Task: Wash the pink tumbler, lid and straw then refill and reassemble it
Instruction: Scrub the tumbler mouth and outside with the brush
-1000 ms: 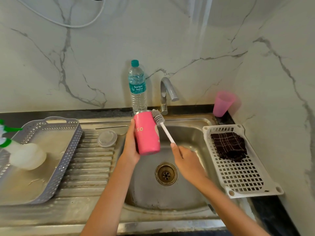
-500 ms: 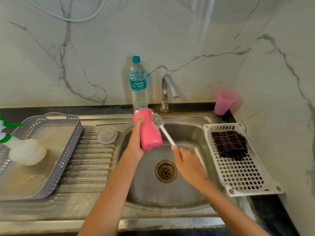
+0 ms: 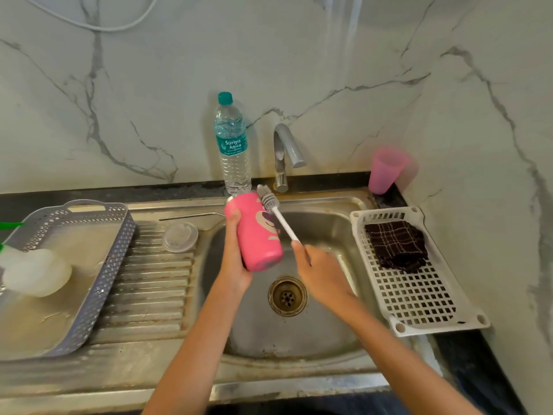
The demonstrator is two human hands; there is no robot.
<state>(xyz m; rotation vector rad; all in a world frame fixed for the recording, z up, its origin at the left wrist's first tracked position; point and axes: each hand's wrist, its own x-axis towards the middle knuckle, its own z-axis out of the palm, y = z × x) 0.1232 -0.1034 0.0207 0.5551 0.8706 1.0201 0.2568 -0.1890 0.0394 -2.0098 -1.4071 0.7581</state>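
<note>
My left hand (image 3: 236,259) grips the pink tumbler (image 3: 254,232) over the sink basin (image 3: 299,333), tilted with its open mouth away from me and a cartoon face on its side. My right hand (image 3: 320,268) holds the white handle of a bottle brush (image 3: 273,206); the bristle head lies against the tumbler's upper side near the rim. The clear lid (image 3: 180,237) lies flat on the ribbed drainboard. A metal straw (image 3: 191,216) rests on the drainboard behind the lid.
A water bottle (image 3: 232,151) and the tap (image 3: 284,154) stand behind the sink. A pink cup (image 3: 386,170) sits at the back right. A white rack (image 3: 419,295) holds a dark cloth (image 3: 395,245). A grey basket (image 3: 98,283) with a white spray bottle (image 3: 33,275) is at left.
The tumbler has turned in my left hand, so its cartoon face now shows, and it is tilted further away. The brush stays against the rim area.
</note>
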